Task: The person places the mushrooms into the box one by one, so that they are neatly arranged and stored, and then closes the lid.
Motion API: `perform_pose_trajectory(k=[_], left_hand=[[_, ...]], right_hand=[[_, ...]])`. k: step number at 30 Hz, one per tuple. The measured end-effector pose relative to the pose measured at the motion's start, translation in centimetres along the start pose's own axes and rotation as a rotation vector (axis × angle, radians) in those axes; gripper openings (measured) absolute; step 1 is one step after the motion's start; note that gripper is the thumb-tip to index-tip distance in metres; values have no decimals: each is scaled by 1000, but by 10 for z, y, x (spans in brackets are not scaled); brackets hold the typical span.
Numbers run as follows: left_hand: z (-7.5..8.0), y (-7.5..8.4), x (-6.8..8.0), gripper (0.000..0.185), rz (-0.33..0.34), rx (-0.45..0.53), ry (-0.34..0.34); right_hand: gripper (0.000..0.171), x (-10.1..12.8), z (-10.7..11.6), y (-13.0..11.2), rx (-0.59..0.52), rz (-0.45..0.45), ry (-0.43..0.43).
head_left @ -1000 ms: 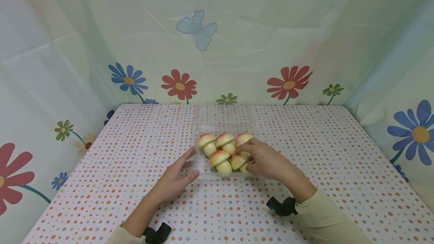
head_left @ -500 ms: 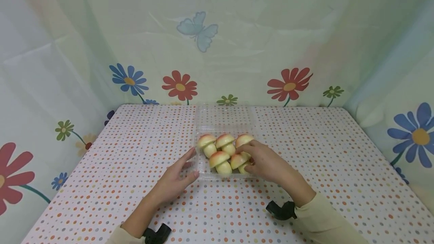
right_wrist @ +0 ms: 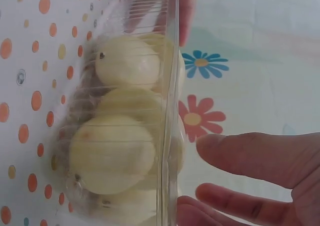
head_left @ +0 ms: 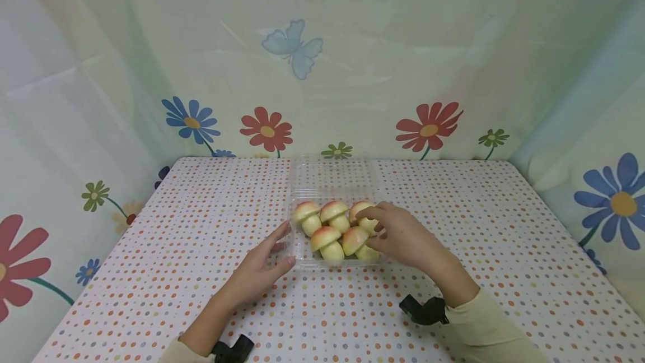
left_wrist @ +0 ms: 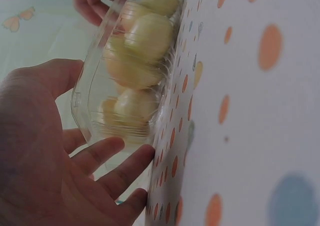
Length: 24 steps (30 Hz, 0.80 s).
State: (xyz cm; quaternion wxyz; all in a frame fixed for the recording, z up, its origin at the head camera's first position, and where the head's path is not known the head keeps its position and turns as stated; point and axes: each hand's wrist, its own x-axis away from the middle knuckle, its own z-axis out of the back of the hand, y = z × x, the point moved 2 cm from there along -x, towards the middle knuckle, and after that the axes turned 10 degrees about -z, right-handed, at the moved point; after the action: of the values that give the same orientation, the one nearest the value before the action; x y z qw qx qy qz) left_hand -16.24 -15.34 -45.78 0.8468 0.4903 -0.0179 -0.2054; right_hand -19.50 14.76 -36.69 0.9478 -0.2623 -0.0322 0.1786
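Note:
Several toy mushrooms with red-and-cream caps and pale stems lie in two rows in a clear plastic clamshell box (head_left: 304, 251). My left hand (head_left: 258, 269) rests at the box's left side, thumb at the rim and fingers spread along the wall in the left wrist view. Over the box's right edge is my right hand (head_left: 407, 240), fingers loosely bent and holding nothing. Just below its fingers lies the front right mushroom (head_left: 354, 241). Behind that one, the back right mushroom (head_left: 356, 212) is partly hidden by the hand. In the right wrist view the thumb (right_wrist: 245, 156) is off the mushrooms.
The box's clear lid (head_left: 335, 175) lies folded back toward the far table edge. A dotted cloth (head_left: 201, 228) covers the table. A flowered curtain (head_left: 353, 60) hangs behind and at both sides. Black wrist cameras (head_left: 425, 311) sit under both wrists.
My right hand has let go of the front right mushroom and drawn slightly up and right, its fingers spreading. More of that mushroom shows. My left hand has stayed at the box.

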Motion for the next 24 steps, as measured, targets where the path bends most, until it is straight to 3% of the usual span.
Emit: perform_pose_trajectory(k=[10,24], left_hand=[[1,1,0,77,-2,14,-8],[1,1,0,77,0,12,-4]], right_hand=[[36,-9,4,10,-1,-3,182],[42,-31,-1,42,-151,-75,184]])
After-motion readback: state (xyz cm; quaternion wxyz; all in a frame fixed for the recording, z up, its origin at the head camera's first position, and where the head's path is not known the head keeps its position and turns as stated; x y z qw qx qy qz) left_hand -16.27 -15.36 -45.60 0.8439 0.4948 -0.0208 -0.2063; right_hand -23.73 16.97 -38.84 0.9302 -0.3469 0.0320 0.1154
